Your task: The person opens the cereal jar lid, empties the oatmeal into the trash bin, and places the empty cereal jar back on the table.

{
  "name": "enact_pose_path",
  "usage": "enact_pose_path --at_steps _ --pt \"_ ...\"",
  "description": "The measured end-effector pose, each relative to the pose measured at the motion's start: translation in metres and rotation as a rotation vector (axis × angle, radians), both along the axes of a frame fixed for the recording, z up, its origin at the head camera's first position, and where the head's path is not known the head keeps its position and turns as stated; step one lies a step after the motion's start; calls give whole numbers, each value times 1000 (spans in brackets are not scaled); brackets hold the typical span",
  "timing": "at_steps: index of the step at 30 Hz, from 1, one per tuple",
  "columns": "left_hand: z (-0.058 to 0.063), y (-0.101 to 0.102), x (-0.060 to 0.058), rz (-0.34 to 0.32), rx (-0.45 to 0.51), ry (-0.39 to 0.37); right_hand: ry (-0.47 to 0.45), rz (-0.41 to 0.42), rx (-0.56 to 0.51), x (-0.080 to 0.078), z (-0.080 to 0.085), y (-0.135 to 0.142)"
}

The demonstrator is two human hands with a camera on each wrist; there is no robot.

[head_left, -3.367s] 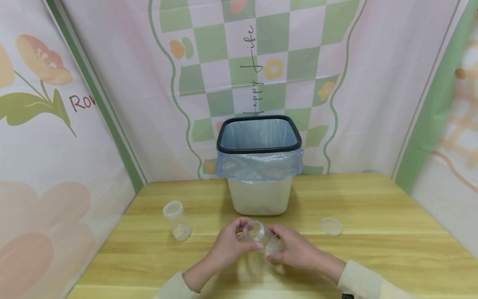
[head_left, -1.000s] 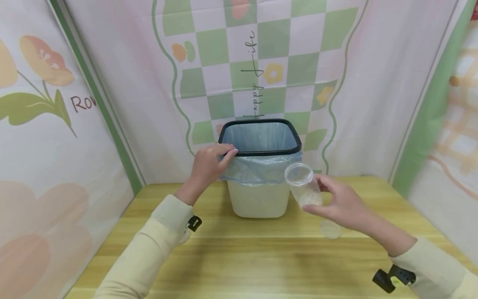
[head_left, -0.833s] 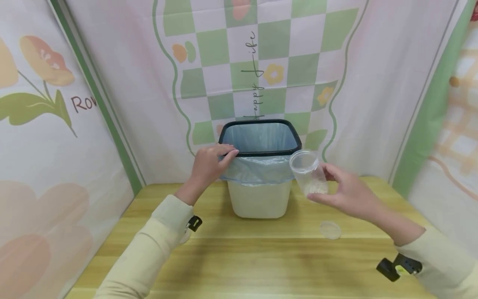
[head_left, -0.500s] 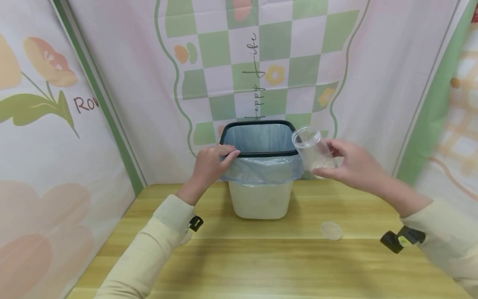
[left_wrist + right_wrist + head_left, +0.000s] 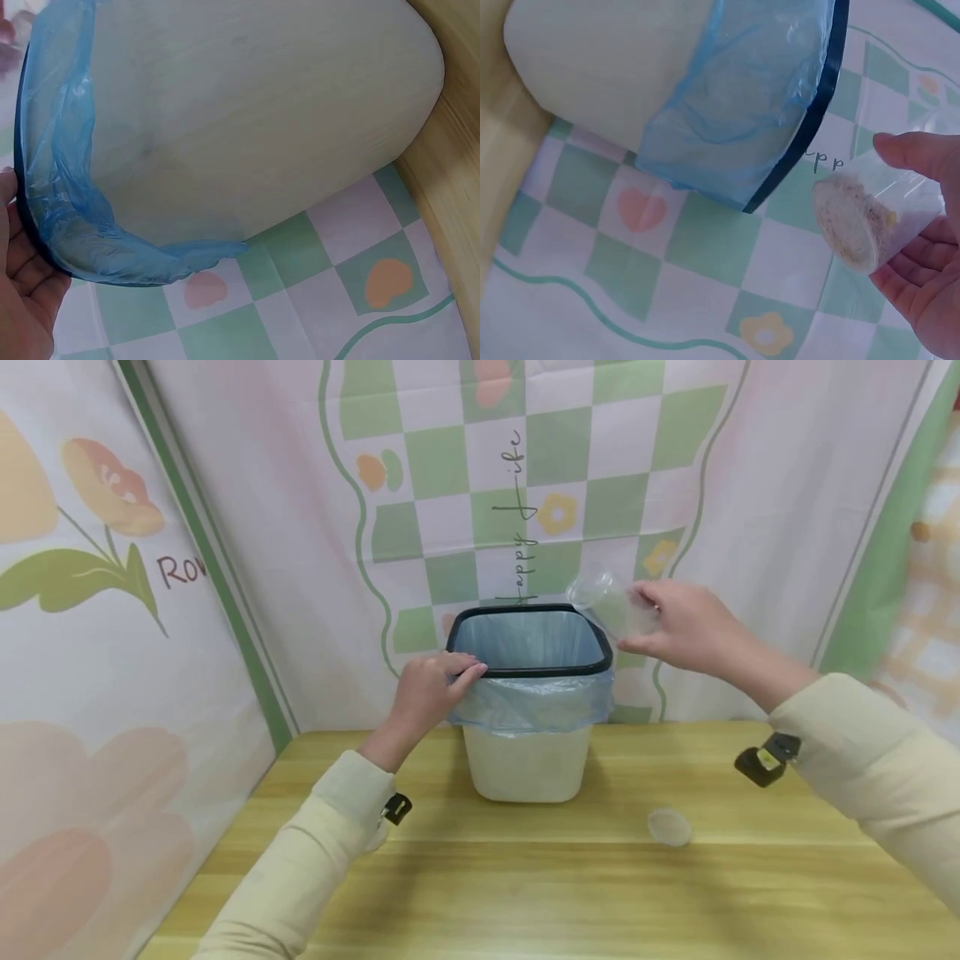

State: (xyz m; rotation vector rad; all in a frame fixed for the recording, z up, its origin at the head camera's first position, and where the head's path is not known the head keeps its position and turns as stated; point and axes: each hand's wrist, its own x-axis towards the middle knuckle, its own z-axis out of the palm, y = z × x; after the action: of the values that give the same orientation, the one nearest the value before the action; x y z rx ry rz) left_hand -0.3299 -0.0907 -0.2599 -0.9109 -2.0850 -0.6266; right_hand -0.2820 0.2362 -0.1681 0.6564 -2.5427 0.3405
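A cream trash bin (image 5: 528,768) with a black rim (image 5: 536,673) and a blue liner bag (image 5: 536,702) stands at the back of the table. My left hand (image 5: 423,693) grips the rim at its front left corner; the left wrist view shows the fingers (image 5: 34,289) curled round it. Above the bin's right side, my right hand (image 5: 690,627) holds a clear plastic jar (image 5: 609,608), lidless and tilted with its mouth toward the bin. Pale, grainy stuff (image 5: 855,221) shows at the jar's bottom in the right wrist view.
A round clear lid (image 5: 669,827) lies flat on the wooden table (image 5: 525,893), right of the bin. A second jar (image 5: 377,837) is mostly hidden behind my left forearm. Printed curtains (image 5: 780,527) enclose the table at the back and sides.
Both hands held the jar low over the table at first. Since then my left hand has taken the bin's rim, and my right hand has raised the jar and tipped it toward the bin.
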Motion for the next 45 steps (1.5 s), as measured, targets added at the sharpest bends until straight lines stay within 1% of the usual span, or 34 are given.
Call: enact_pose_path --at_steps 3,6,13,16,22,30,36,41,45 --pt "1 0 0 -3 2 -15 -23 -19 78 -8 9 -6" --pt "2 0 0 -6 4 -23 -16 -18 129 -16 14 -12" --pt "3 0 1 2 -19 -12 1 -19 189 -29 20 -22" --pt "4 0 1 5 -22 -19 13 -19 214 -33 20 -25" --pt "4 0 2 20 -29 -36 55 -12 299 -39 19 -31" --pt "5 0 1 3 -33 -33 118 -7 398 -45 16 -33" --pt "5 0 1 3 -33 -26 204 29 463 -49 13 -35" --pt "5 0 1 11 -32 -23 242 53 505 -52 11 -38" --pt "5 0 1 15 -36 -23 292 84 543 -54 8 -39"
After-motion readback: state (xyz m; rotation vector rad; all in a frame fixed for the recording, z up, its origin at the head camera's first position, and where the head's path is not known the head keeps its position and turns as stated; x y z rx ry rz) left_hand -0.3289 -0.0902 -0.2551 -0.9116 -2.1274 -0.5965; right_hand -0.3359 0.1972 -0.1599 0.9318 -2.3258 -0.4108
